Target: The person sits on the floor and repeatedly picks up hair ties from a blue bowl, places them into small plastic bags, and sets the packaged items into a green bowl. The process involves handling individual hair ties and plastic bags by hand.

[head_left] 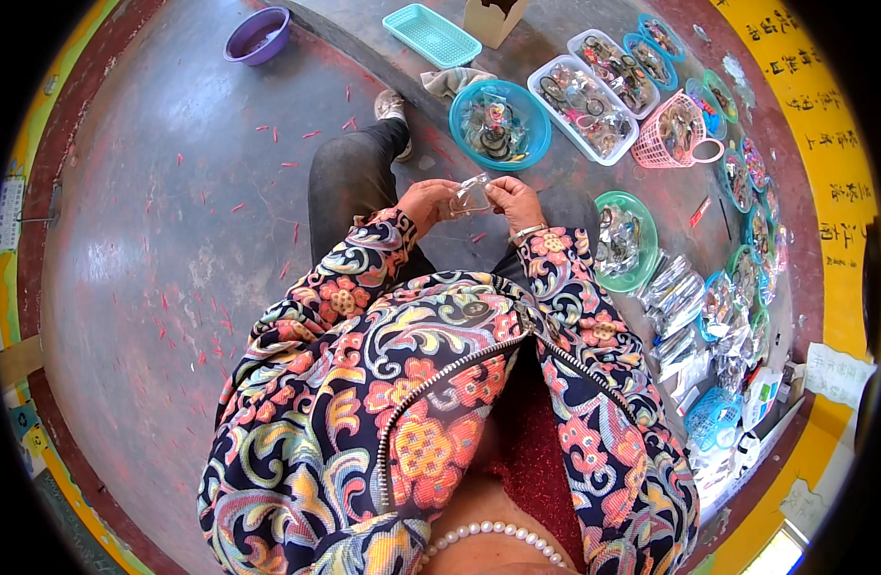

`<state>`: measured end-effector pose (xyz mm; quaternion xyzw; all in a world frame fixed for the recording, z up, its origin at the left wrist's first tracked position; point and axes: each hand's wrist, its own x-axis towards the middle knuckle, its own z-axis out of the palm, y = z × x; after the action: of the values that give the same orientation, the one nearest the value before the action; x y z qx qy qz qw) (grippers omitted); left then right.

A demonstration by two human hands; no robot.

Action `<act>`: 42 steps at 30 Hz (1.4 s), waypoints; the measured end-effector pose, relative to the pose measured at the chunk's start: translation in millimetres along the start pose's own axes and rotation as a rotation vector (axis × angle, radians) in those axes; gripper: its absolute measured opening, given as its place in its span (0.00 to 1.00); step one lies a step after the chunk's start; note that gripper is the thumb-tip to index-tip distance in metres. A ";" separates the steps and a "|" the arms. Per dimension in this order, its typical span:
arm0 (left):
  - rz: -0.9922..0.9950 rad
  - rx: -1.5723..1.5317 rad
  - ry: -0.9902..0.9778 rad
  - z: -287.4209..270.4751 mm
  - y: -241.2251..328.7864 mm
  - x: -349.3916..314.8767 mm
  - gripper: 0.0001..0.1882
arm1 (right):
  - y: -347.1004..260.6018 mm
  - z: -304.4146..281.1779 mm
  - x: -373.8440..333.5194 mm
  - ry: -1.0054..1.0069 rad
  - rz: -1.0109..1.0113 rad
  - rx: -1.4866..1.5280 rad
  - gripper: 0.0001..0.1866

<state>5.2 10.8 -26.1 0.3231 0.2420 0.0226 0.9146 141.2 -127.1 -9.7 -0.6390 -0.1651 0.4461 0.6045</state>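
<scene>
Above my lap, my left hand (429, 204) and my right hand (513, 203) face each other with a small clear plastic bag (470, 195) stretched between them. Both hands pinch it, the left at its left side and the right at its upper right edge. What the bag contains is too small to make out. Just beyond my hands stands a round blue basin (457, 123) with bagged hair ties and other small items in it. By my right knee is a green basin (642, 264) of small bagged pieces.
Two white trays (608, 156) of hair ties and a pink basket (649, 151) stand at the far right. Several small baskets and a heap of silvery packets (672, 292) line the right side. A purple basin (244, 48) and a turquoise tray (402, 21) sit farther off.
</scene>
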 end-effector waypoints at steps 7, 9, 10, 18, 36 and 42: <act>-0.032 0.015 -0.034 7.1 4.7 -5.8 0.14 | -1.7 3.8 1.0 0.020 -0.023 -0.019 0.06; -0.040 0.006 -0.039 12.9 7.8 -8.6 0.13 | -0.2 2.5 1.5 0.013 -0.024 -0.047 0.06; -0.050 0.025 -0.029 13.2 7.6 -7.8 0.13 | 0.5 1.8 1.6 0.010 -0.024 -0.061 0.05; -0.078 0.124 -0.011 11.3 1.3 -5.5 0.10 | 0.5 3.8 0.4 -0.056 0.001 0.004 0.05; 0.025 0.110 0.054 11.3 0.1 -3.0 0.09 | -3.2 3.8 -2.6 -0.054 0.106 -0.028 0.06; 0.015 0.130 0.020 12.1 -0.2 -3.5 0.09 | 1.2 -0.2 -0.9 -0.087 0.100 -0.103 0.05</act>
<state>7.6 3.0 -16.6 0.3834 0.2495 0.0166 0.8891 140.5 -128.1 -10.6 -0.6568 -0.1817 0.4940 0.5400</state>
